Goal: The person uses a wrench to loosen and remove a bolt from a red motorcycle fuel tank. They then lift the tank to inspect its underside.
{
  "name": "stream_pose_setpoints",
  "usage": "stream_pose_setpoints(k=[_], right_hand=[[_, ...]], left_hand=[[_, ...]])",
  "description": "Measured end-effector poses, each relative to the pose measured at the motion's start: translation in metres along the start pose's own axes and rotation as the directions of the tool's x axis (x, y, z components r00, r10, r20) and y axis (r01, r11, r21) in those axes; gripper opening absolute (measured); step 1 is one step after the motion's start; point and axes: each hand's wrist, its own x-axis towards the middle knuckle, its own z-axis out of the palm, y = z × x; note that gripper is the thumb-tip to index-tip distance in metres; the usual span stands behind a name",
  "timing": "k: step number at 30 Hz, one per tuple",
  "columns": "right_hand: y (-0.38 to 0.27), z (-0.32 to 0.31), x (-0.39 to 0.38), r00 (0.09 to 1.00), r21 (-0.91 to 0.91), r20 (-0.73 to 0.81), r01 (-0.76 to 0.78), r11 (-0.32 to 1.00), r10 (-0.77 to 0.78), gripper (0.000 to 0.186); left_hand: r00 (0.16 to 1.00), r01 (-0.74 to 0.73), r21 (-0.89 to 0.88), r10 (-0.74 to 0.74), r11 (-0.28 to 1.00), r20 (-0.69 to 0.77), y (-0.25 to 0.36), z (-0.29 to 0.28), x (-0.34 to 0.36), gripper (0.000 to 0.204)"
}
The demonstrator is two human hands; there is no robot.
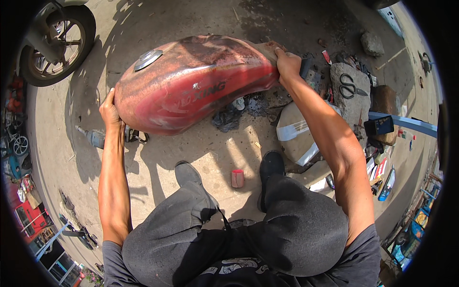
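Observation:
A worn red motorcycle fuel tank (177,98) spans the space between my hands, its paint faded and rusty along the top. A round metal filler cap (148,60) sits on its upper left part. My left hand (110,111) is closed on the tank's rounded left end, thumb on the near side. At the narrow right end, my right hand (288,64) grips the tank, fingers wrapped over the tip. The tank's underside is hidden, and whether it touches the ground I cannot tell.
A small red cup-like cylinder (237,178) stands between my shoes. Black-handled scissors (353,87) lie on a stone slab (345,107) at right. A grey power tool (93,137) lies below the tank's left end. Far left stands a motorcycle wheel (57,45). Crumpled black plastic (226,118) lies near the tank.

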Motion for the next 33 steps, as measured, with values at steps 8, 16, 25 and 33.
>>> stream_pose_setpoints(k=[8,16,25,33], right_hand=[[-0.006,0.0,-0.004,1.0,-0.02,0.013,-0.009,1.0,0.01,0.032],[-0.012,-0.004,-0.003,0.995,-0.068,0.1,-0.022,0.997,0.029,0.031],[-0.022,-0.011,-0.003,0.976,-0.145,0.205,-0.048,0.988,0.078,0.04],[-0.061,-0.056,-0.056,0.949,-0.483,-0.076,0.232,0.844,-0.305,0.043]], left_hand=[[1.0,0.02,0.013,-0.02,1.0,0.019,0.001,-0.001,0.005,0.029],[0.99,0.079,0.162,-0.096,0.984,0.103,0.027,0.023,-0.018,0.04],[0.987,0.147,0.124,-0.154,0.981,0.049,0.032,0.032,-0.02,0.04],[0.99,0.132,0.135,-0.138,0.982,0.036,0.027,0.027,-0.01,0.038]])
